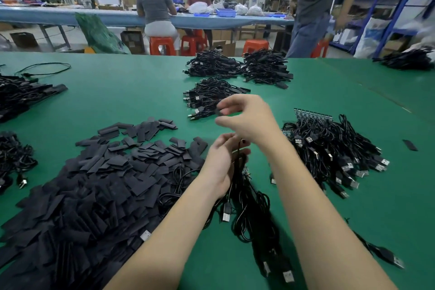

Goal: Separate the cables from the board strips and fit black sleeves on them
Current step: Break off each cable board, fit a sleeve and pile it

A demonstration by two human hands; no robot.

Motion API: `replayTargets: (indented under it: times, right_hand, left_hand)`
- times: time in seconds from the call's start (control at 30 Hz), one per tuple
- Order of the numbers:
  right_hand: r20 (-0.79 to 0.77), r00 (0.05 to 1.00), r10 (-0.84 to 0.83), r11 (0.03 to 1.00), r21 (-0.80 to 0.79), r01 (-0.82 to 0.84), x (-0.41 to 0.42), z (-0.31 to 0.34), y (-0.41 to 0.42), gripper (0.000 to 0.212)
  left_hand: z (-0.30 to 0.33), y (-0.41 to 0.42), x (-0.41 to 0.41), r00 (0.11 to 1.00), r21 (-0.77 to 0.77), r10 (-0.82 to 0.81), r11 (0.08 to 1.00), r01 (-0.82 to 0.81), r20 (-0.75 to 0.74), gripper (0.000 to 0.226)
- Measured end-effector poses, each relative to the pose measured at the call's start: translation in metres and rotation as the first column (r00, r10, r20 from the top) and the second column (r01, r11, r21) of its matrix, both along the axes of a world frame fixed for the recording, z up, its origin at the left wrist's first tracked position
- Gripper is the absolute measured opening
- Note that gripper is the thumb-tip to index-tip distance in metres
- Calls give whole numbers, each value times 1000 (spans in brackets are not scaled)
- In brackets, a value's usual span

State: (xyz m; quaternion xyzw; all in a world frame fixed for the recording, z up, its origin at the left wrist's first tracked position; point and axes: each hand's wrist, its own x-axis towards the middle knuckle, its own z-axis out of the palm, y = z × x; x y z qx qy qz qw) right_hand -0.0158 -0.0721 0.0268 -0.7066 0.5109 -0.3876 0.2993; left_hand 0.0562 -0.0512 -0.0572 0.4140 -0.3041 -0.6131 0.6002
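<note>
Two bare arms reach out over a green worktop [131, 92]. The left hand [221, 162] has its fingers curled round a bunch of black cables [249, 202] that hangs down to the worktop, with silver plugs at the ends. The right hand [247, 117] is up above it, and its fingers pinch a small black sleeve [219, 112]. A big heap of flat black sleeves [94, 186] lies on the left. On the right sits a pile of cables on board strips [329, 143], with the blue-green strips showing at the back edge. Three heaps of finished cables [235, 73] lie farther back in the middle, one more heap sits at the far right edge, and two dark piles lie at the left edge. One loose sleeve lies alone on the right. The room is a big workshop with a long blue table, orange stools, blue shelves and three other people. No writing can be read.
</note>
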Motion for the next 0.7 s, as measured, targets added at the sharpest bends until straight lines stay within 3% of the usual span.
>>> replayTargets:
  times: [0.13,0.27,0.5,0.57,0.7]
  right_hand:
    - [462,887,-22,986,155,-56,-49,-20,6,19]
    - [655,754,-54,962,236,-136,-68,-41,9,23]
    - [777,627,-55,961,211,-178,-66,-49,5,27]
    - [771,635,-58,961,214,-173,-67,-51,5,24]
    - [667,741,-76,980,186,-67,-70,-53,6,13]
  left_hand:
    - [-4,1,4,999,-15,-33,999,33,-17,10]
    - [-2,3,5,998,-14,-58,998,58,-34,9]
    - [-1,3,8,992,-33,-96,995,93,-84,14]
    - [0,4,9,988,-42,-120,992,116,-93,13]
    - [0,5,9,985,-42,-143,989,139,-100,11]
